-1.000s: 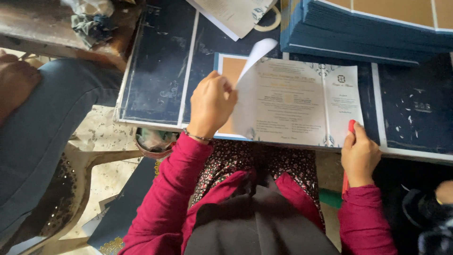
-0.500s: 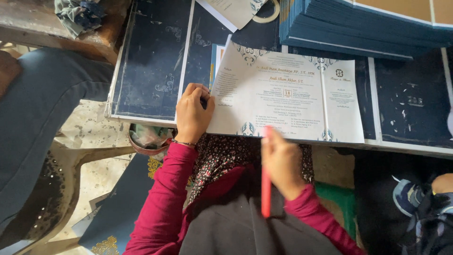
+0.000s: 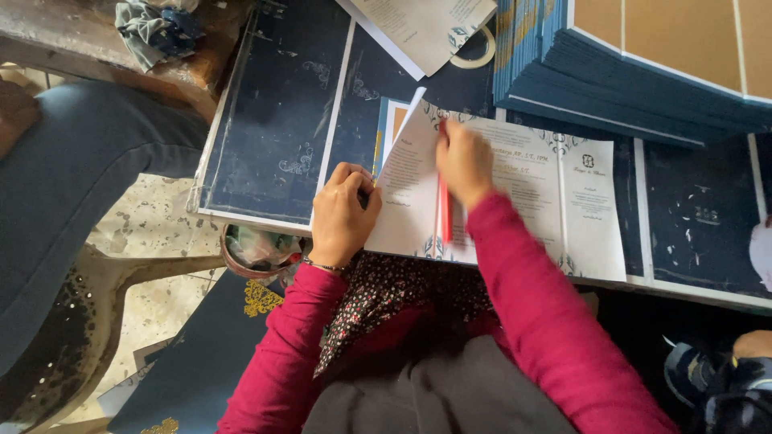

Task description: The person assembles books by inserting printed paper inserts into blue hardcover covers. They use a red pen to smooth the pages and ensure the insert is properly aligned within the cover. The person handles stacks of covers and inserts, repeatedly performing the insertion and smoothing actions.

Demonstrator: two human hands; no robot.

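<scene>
A white printed sheet (image 3: 531,201) with dark blue ornaments lies on dark blue card covers (image 3: 281,120) on the table. My left hand (image 3: 342,213) rests with curled fingers on the sheet's left edge, pressing it down. My right hand (image 3: 462,161) holds a thin red stick-like tool (image 3: 443,209) upright against a fold line in the sheet's left part. Under the sheet's left edge a tan and blue card (image 3: 390,124) peeks out.
A tall stack of blue-edged cards with tan tops (image 3: 643,72) stands at the back right. A tape roll (image 3: 474,52) and a white printed paper (image 3: 418,28) lie at the back. A person in blue (image 3: 72,185) sits at the left. A small bowl (image 3: 257,253) sits below the table edge.
My right hand has come up from the table's near edge onto the sheet with the red tool. The sheet, lifted a second ago, now lies flat; my left hand stays on its left edge.
</scene>
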